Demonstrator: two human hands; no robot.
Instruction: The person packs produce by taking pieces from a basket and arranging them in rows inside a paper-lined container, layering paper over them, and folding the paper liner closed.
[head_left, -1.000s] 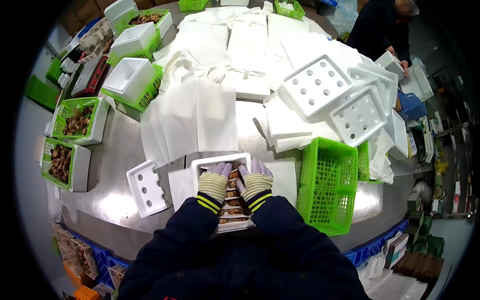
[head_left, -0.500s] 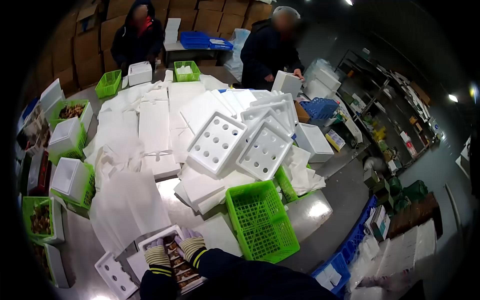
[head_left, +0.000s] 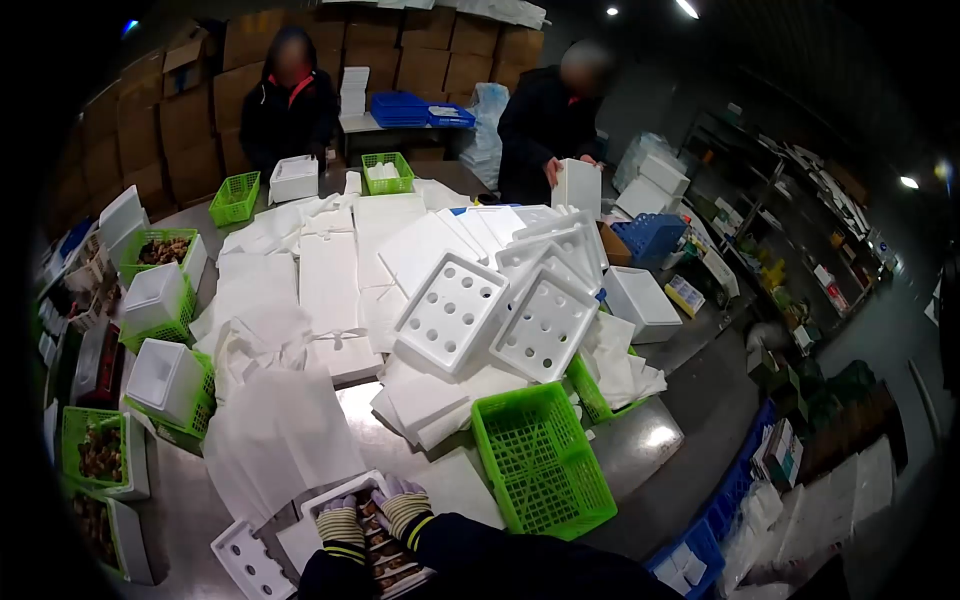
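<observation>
A white foam box (head_left: 345,487) near the bottom of the view holds rows of brown, lumpy pieces (head_left: 388,550) between pale strips. My left hand (head_left: 338,512), in a lavender glove with a striped cuff, reaches over the box's left side. Opposite it, my right hand (head_left: 402,497), gloved alike, bends down over the contents from the right. Both sets of fingertips are lost against the box and its contents, so their grip is unclear. Left of the box lies a white foam tray with holes (head_left: 248,562). Thin white sheeting (head_left: 285,440) spreads just beyond.
A green basket (head_left: 540,455) stands right of my hands. Holed foam trays (head_left: 452,310) and white sheets pile up mid-table. Along the left edge are green baskets with foam boxes (head_left: 165,380). Two people work across the table, one holding a white box (head_left: 577,188).
My view has shifted, so the table appears lower and farther right. Both hands remain at the foam box. The far right person's white box now stands more upright.
</observation>
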